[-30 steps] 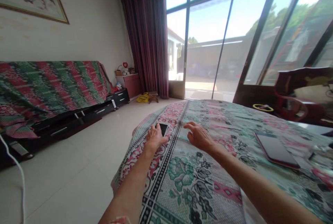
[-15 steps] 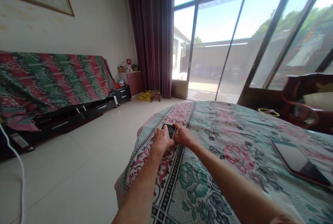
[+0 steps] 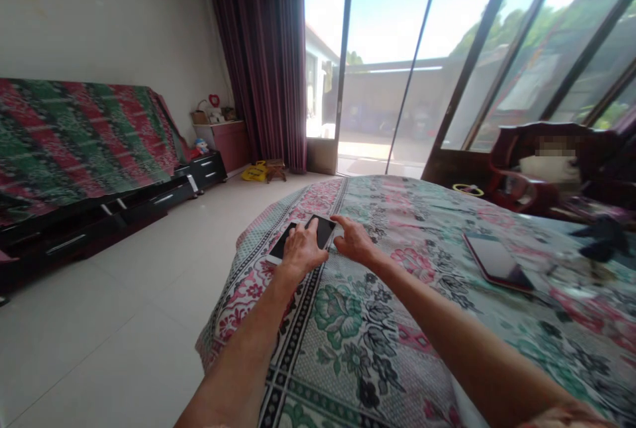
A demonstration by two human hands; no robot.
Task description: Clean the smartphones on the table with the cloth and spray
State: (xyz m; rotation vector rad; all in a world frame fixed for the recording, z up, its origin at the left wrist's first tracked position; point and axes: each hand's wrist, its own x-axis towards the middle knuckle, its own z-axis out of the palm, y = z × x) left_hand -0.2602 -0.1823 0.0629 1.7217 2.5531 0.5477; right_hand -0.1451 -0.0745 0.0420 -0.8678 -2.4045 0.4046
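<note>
Two dark phones lie side by side on the floral bedspread [image 3: 358, 348] near its far left edge. One phone [image 3: 279, 243] has a pale rim, and the other phone [image 3: 324, 228] lies just right of it. My left hand [image 3: 302, 250] rests flat across both phones with its fingers stretched out. Just to the right, my right hand [image 3: 354, 240] lies on the cover, its index finger reaching to the right phone's edge and the other fingers loosely bent. Neither hand grips anything.
A dark tablet in a red case [image 3: 495, 261] lies on the bed to the right. A low black cabinet [image 3: 114, 213] under a red-green cloth lines the left wall. Beyond are a maroon curtain [image 3: 263, 50], glass sliding doors [image 3: 397, 70] and a wooden chair [image 3: 541, 163].
A second phone now shows beside the first; the two have been spread apart. My right hand came over from the right to the phones, then drew slightly back. The camera view shifted.
</note>
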